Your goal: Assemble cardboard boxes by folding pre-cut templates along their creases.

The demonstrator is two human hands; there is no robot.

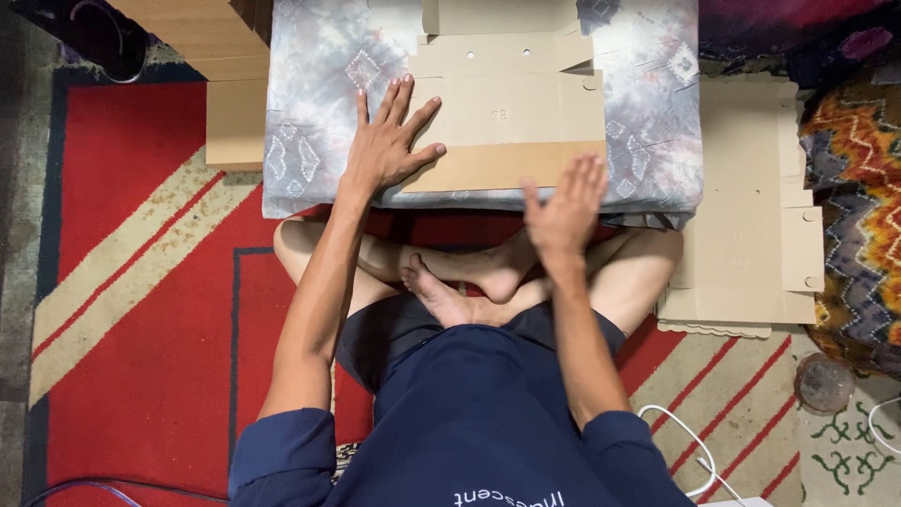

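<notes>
- While the person sits cross-legged on the red rug (150,310), a flat cardboard sheet (511,117) lies on the low table with the grey patterned cloth (319,84), so I'll use that sheet as the reference for everything.
- Left hand (387,141): fingers spread wide and flat, palm down, pressing on the sheet's left edge. Not gripping anything, just resting on it.
- Right hand (566,208): fingers straight and close together, hand open, just at the sheet's near right corner. Can't tell if the fingertips actually touch the card, and it holds nothing.
- Right of the sheet, down on the floor, there's a stack of flat cardboard (751,235).
- Left of the sheet, beyond the table edge, sit cardboard boxes (221,84).
- Bare feet (469,277) are tucked under the near edge.
</notes>
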